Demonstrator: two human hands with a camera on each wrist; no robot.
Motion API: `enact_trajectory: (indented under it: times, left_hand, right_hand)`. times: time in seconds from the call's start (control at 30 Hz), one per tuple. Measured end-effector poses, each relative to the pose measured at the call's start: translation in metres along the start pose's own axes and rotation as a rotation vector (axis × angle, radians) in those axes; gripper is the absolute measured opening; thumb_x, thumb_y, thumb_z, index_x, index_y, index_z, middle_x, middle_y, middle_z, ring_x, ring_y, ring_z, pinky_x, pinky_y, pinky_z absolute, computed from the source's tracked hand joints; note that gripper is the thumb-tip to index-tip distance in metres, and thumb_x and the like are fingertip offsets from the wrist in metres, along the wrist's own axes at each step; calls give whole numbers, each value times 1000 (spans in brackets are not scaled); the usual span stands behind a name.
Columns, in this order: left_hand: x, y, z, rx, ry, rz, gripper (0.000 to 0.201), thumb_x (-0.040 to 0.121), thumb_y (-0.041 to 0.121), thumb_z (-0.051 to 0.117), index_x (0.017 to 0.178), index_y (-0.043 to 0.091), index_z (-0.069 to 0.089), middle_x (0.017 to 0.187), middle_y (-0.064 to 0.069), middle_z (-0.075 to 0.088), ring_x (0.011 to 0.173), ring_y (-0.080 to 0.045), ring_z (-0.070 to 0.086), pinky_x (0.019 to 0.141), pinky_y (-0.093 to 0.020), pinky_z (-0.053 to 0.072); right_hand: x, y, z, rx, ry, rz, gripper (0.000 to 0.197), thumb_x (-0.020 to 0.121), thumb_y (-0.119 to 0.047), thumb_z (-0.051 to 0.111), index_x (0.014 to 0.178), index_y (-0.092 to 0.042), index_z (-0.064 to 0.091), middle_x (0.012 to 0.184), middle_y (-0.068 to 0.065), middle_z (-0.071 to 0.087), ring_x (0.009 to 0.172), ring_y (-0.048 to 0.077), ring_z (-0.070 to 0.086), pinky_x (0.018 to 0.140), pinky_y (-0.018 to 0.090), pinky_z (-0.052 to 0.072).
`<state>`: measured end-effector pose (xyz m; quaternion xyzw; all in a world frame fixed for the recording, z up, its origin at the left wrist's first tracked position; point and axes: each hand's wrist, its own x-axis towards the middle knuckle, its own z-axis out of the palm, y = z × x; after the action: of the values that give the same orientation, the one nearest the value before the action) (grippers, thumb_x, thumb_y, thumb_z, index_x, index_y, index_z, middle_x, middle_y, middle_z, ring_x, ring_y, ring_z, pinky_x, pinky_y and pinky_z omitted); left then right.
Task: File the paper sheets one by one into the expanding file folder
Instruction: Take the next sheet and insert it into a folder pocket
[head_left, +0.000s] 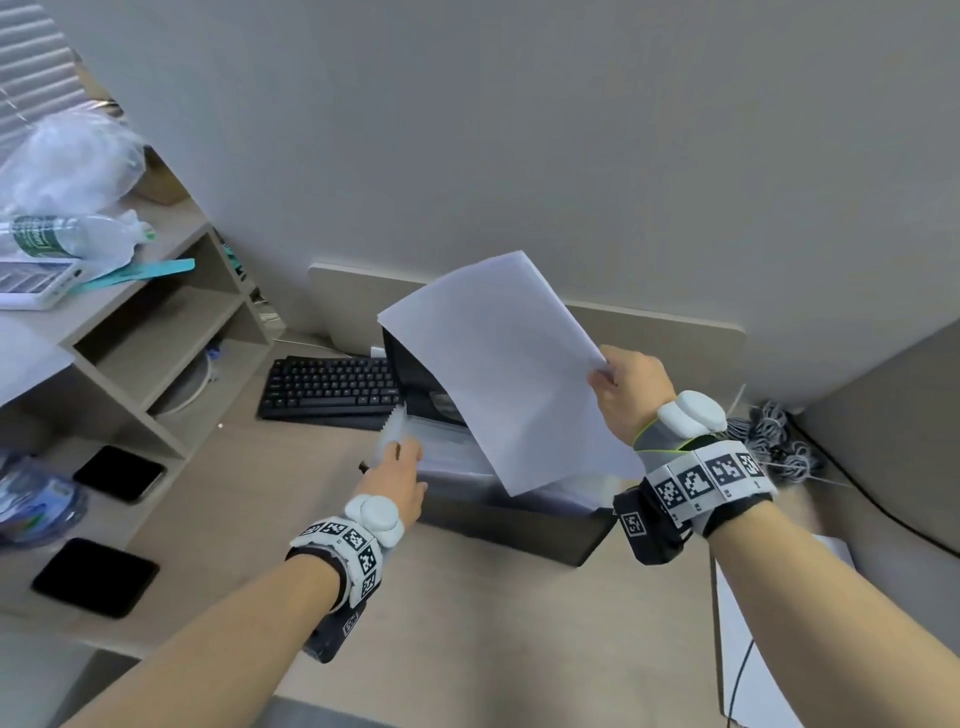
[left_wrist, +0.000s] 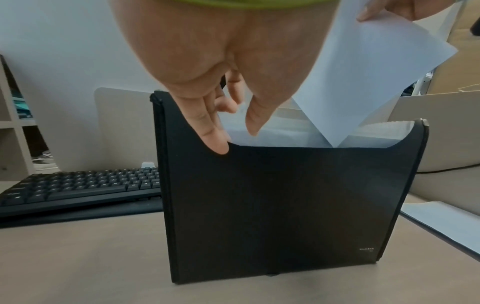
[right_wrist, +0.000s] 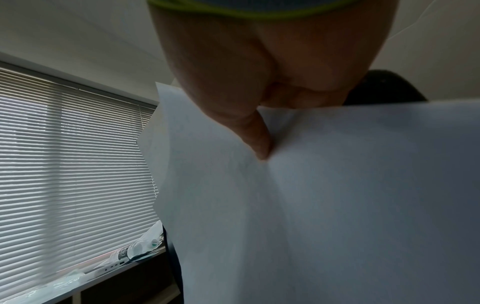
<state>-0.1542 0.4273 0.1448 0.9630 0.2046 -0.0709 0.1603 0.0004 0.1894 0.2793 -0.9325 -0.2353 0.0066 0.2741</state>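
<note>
White sheet (head_left: 511, 374) — corner inside black folder (left_wrist: 285, 205).

Black keyboard (head_left: 332, 387) on the desk (head_left: 467, 613) at far left, shelf unit (head_left: 156, 332) further left, plastic bottle (head_left: 67, 236) and bag (head_left: 67, 161) on top, two dark phones (head_left: 119, 474) near left, window blinds (right_wrist: 72, 164), tangled cables (head_left: 779, 441) far right.
</note>
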Motion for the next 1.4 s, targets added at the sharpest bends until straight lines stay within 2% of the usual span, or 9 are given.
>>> enact_trajectory:
  times: [0.13,0.33,0.5,0.6,0.73,0.9,1.13,1.27,1.4]
  left_hand:
    - [-3,1,-5,-41,32,-64,40,93,22,55,129,21,37,127,-7,43,93,-37,59,75,-41,49]
    - [-2,-3,-17,63,64,-11,19,92,31,54,101,16,45,109,-7,38,67,-32,55,65,-42,53]
    - [0,-4,-19,236,-45,72,34,96,51,39,98,18,48,104,-1,54,84,-29,60,72,-39,51]
    - [2,-5,-20,289,-16,86,31,99,49,32,105,20,43,102,0,61,85,-28,63,69,-36,50]
    - [3,0,-19,292,-36,97,28,101,43,30,120,23,35,101,-1,65,78,-28,61,63,-33,46]
    - [5,1,-17,346,-74,171,22,102,35,28,107,20,44,92,0,60,74,-25,57,62,-34,46]
    - [6,4,-24,318,-92,170,22,99,37,37,105,23,52,98,0,65,81,-24,58,66,-32,46]
    - [9,14,-28,368,-200,137,23,96,32,43,106,20,60,102,-6,65,82,-28,55,68,-30,42]
    - [14,16,-26,364,-258,141,21,93,28,49,102,19,65,102,-5,68,78,-25,54,67,-29,41]
  right_hand:
    - [-4,-2,1,2,-8,6,17,86,-2,45,70,-9,41,65,13,48,65,32,40,58,35,31]
    - [-4,-2,1,4,-20,12,15,85,-3,45,71,-8,45,66,13,50,65,33,40,58,35,33]
    - [-3,-1,1,-14,-21,35,11,86,-4,45,77,1,49,73,22,57,66,33,42,58,35,33]
    - [-1,0,1,-9,-23,29,10,86,-4,45,80,1,51,74,22,58,67,35,45,58,36,36]
    - [0,0,0,-1,-23,19,10,86,-4,45,79,2,50,72,22,57,65,31,39,57,34,32]
    - [0,0,2,8,-20,27,10,85,-4,45,78,1,50,72,22,56,65,32,41,57,35,33]
    - [0,-1,-1,11,-29,18,10,85,-4,46,80,2,51,73,22,57,67,33,43,59,36,36]
    - [0,-2,-4,29,-33,18,10,85,-4,45,77,2,49,68,19,52,65,30,37,57,34,31]
    - [-2,-3,-4,31,-47,5,10,85,-4,46,79,2,52,72,22,56,65,31,39,58,35,35]
